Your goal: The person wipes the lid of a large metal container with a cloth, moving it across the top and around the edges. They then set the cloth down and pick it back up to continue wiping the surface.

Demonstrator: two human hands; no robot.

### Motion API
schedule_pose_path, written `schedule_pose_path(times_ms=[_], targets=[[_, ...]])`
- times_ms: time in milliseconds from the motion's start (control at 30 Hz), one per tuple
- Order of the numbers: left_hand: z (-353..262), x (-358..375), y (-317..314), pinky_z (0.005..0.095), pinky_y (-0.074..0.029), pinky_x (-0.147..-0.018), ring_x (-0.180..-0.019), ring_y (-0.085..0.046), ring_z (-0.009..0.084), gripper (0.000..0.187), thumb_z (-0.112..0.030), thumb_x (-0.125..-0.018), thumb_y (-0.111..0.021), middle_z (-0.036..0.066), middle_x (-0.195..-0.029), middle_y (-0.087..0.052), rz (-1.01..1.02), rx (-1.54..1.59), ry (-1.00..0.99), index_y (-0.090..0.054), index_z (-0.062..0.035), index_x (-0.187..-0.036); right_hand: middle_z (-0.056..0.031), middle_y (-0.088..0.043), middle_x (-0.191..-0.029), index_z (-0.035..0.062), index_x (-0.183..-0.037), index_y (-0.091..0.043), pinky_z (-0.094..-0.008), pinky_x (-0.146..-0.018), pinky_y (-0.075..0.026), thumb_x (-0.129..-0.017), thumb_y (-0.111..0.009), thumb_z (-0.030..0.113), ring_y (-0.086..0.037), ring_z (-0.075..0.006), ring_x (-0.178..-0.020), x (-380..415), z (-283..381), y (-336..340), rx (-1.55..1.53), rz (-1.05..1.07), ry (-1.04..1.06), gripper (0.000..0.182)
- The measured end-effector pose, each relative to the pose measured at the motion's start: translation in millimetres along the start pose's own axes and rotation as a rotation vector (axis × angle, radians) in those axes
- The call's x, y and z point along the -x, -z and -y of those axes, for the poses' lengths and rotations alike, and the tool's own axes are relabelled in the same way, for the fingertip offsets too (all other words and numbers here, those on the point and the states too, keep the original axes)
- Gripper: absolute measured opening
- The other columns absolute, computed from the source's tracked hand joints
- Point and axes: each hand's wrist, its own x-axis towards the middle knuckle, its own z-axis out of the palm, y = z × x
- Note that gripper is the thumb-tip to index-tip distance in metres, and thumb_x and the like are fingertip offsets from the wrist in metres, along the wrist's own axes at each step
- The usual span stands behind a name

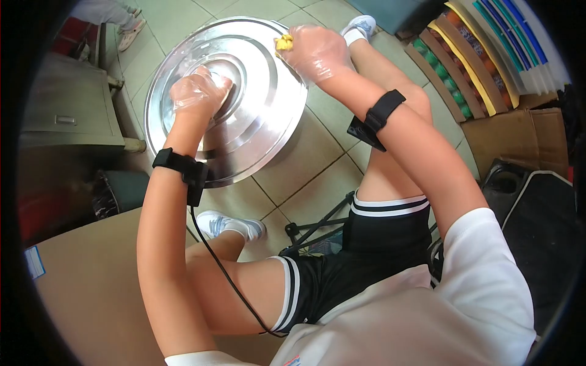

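Observation:
A large round shiny metal lid (pixel 268 100) with stepped rings is held out in front of me, above the tiled floor. My left hand (pixel 198 94), in a clear plastic glove, is closed at the raised middle of the lid. The part it grips there is mostly covered by the fingers. At the upper right rim my right hand (pixel 317 53), gloved the same way, is closed around a crumpled yellow cloth (pixel 284 42). That cloth is at the rim; only a small bit of it shows past the fingers.
A metal cabinet (pixel 70 107) stands on the left, and a brown tabletop (pixel 97 280) lies beside my left arm. Trays of round fruit (pixel 448 79) and a cardboard box (pixel 519 143) are on the right. Another person's leg (pixel 125 24) shows at the upper left.

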Motion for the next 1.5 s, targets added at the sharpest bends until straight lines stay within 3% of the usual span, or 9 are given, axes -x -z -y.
schedule_pose_path(times_ms=[267,433,533,633,767,933,1167,1267,1500], targets=[[-2.9,-2.4,-8.0,0.0414,-0.053,-0.076,-0.086,-0.07,0.0314,0.054,-0.051,-0.091,-0.045,0.017,-0.088,-0.071,-0.068,-0.008,0.029,-0.062,-0.002,-0.106,-0.0111,-0.069,-0.095,0.0128,-0.095,-0.07,-0.0405,-0.077,-0.053,-0.084,-0.059,0.043,-0.067,-0.0303,-0.089,1.3,1.7,1.4,-0.035,0.051,-0.027,0.034],[-13.1,21.9,25.4,0.0406,-0.05,-0.089,-0.1,-0.065,0.0339,0.052,-0.048,-0.092,-0.046,0.022,-0.112,-0.065,0.132,0.089,0.113,-0.058,-0.0009,-0.112,-0.0122,-0.07,-0.092,0.0114,-0.092,-0.071,-0.0394,-0.076,-0.054,-0.078,-0.066,0.036,-0.068,-0.0303,-0.087,6.0,0.9,2.1,-0.085,-0.03,-0.029,0.029],[-13.6,52.3,26.3,0.0407,-0.046,-0.094,-0.109,-0.059,0.0347,0.049,-0.043,-0.092,-0.048,0.023,-0.122,-0.058,-0.028,0.094,0.031,-0.057,-0.0002,-0.115,-0.0128,-0.07,-0.092,0.0112,-0.092,-0.071,-0.04,-0.076,-0.054,-0.079,-0.065,0.038,-0.068,-0.0312,-0.087,6.3,1.5,0.0,-0.091,-0.025,-0.055,0.03],[-21.6,78.0,16.1,0.0416,-0.044,-0.095,-0.111,-0.055,0.035,0.045,-0.033,-0.09,-0.052,0.022,-0.122,-0.055,-0.366,0.131,-0.12,-0.056,-0.001,-0.121,-0.0133,-0.07,-0.093,0.0111,-0.094,-0.07,-0.0402,-0.077,-0.054,-0.081,-0.065,0.04,-0.068,-0.0319,-0.087,6.8,0.0,-0.7,-0.103,-0.011,-0.041,0.032],[-46.8,123.0,26.4,0.0389,-0.04,-0.101,-0.119,-0.052,0.0321,0.05,-0.037,-0.089,-0.054,0.02,-0.125,-0.056,-0.234,0.383,-0.13,-0.059,0.0024,-0.119,-0.0124,-0.07,-0.095,0.0113,-0.095,-0.07,-0.04,-0.078,-0.053,-0.082,-0.063,0.043,-0.067,-0.0314,-0.09,6.9,-2.1,-6.3,-0.074,-0.051,-0.008,0.035],[-72.7,136.9,-8.6,0.0457,-0.038,-0.102,-0.12,-0.048,0.0369,0.051,-0.034,-0.086,-0.06,0.022,-0.129,-0.051,-0.513,0.524,-0.129,-0.053,0.0003,-0.124,-0.0123,-0.069,-0.094,0.0114,-0.093,-0.069,-0.0401,-0.077,-0.053,-0.082,-0.063,0.044,-0.067,-0.0317,-0.089,11.2,-0.8,-5.7,-0.065,-0.043,0.006,0.035],[-75.1,122.7,-20.1,0.0451,-0.025,-0.114,-0.135,-0.035,0.0362,0.065,-0.045,-0.09,-0.052,0.02,-0.144,-0.04,-0.465,0.458,-0.204,-0.044,-0.0034,-0.138,-0.0151,-0.069,-0.089,0.0103,-0.089,-0.068,-0.0426,-0.074,-0.053,-0.083,-0.062,0.047,-0.067,-0.0347,-0.083,9.9,-4.5,-14.4,-0.089,-0.089,0.024,0.038],[-66.9,118.4,-11.1,0.0443,-0.023,-0.114,-0.137,-0.032,0.035,0.065,-0.046,-0.091,-0.05,0.017,-0.146,-0.038,-0.339,0.476,-0.27,-0.041,-0.0051,-0.141,-0.0158,-0.068,-0.086,0.0106,-0.088,-0.068,-0.0431,-0.073,-0.052,-0.084,-0.061,0.048,-0.066,-0.0359,-0.081,13.3,-2.6,-12.7,-0.098,-0.115,-0.027,0.039],[-70.0,111.8,-21.8,0.0408,-0.022,-0.115,-0.14,-0.028,0.0281,0.062,-0.044,-0.092,-0.048,0.009,-0.152,-0.031,-0.333,0.507,-0.192,-0.035,-0.015,-0.146,-0.0181,-0.067,-0.083,0.0093,-0.087,-0.068,-0.0451,-0.07,-0.051,-0.085,-0.058,0.051,-0.065,-0.0379,-0.079,20.9,-2.9,-6.6,-0.137,-0.142,0.003,0.043]])
